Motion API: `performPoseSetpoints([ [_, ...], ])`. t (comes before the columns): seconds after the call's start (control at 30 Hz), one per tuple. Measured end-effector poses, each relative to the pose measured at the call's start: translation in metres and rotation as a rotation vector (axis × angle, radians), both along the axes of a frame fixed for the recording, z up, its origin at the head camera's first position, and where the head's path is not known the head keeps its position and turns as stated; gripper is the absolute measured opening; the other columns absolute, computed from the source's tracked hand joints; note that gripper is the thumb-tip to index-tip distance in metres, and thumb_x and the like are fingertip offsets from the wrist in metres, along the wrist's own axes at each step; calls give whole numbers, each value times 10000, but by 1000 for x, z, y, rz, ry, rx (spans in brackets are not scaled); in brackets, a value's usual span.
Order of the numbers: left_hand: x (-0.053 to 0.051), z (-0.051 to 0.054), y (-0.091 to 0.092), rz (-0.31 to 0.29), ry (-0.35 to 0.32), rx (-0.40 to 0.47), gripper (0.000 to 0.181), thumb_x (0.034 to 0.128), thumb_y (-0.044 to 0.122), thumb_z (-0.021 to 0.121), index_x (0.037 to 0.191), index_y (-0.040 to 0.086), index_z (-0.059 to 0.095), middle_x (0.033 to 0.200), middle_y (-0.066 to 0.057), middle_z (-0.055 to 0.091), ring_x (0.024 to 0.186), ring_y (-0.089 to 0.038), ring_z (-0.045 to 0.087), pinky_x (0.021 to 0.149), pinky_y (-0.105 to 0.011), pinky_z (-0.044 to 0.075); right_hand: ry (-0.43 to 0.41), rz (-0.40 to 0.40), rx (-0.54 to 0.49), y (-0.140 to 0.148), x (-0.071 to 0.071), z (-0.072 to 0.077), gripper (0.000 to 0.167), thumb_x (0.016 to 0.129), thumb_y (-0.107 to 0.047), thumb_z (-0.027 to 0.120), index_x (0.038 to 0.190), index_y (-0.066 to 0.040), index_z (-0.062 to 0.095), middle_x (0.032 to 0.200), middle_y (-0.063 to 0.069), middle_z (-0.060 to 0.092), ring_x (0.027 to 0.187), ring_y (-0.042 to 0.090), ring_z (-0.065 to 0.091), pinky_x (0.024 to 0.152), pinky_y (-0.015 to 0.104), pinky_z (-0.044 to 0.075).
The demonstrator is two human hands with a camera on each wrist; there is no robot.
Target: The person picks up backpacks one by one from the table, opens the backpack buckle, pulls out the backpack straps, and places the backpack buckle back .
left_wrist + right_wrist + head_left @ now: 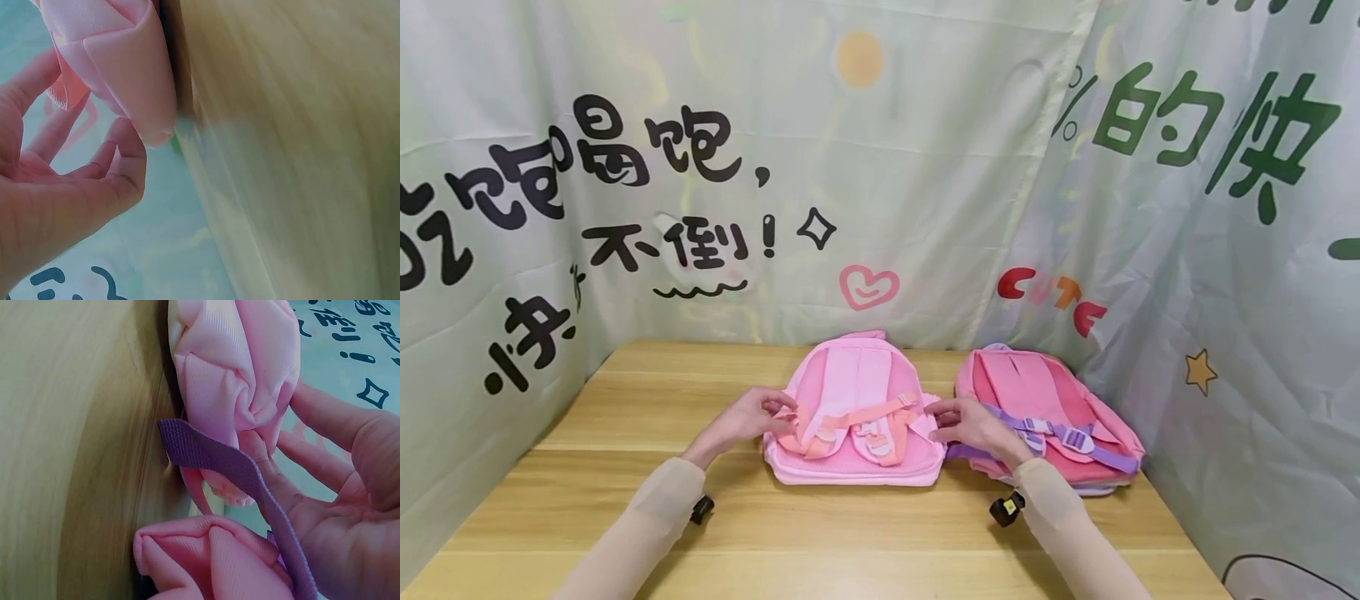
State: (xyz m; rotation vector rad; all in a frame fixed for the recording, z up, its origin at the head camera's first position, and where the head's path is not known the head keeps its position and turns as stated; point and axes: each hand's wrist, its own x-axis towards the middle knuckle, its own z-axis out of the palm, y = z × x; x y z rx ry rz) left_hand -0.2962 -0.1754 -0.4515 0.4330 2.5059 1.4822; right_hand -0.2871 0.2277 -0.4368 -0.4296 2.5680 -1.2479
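Note:
A light pink backpack [857, 400] lies on the table, its back panel and peach-trimmed shoulder straps [827, 442] facing up. At its left edge is my left hand [760, 414], fingers loosely bent against the side. The left wrist view shows that hand [75, 169] beside the pink fabric [125, 62], with no clear pinch. My right hand [967, 423] touches the bag's right side. In the right wrist view, the fingers of that hand [350, 487] rest against the bag's folded side pocket [231, 381], and a purple strap [231, 462] passes in front of them.
A darker pink backpack [1037, 383] with purple straps lies close on the right, partly behind my right forearm. The wooden table [850, 542] is bordered by printed fabric curtains [925, 192] at the back and sides.

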Motion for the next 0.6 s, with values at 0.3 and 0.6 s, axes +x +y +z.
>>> performPoseSetpoints([
  [0.3,4,5,-19,-30,19,-39,387,778,159,812,1118,28,681,1016,-115,671,898,-219,567,698,-317,485,22,97,-18,-10,0,-3,514,848,-156,765,1316,-29,595,1071,147,651,931,205,588,710,259,537],
  [0.6,1,6,-43,-43,29,-74,346,794,156,787,1102,34,689,1027,-115,676,914,-211,573,734,-301,475,20,65,-65,-31,2,-9,514,831,-162,781,1310,-77,613,950,87,610,879,194,532,668,240,454],
])
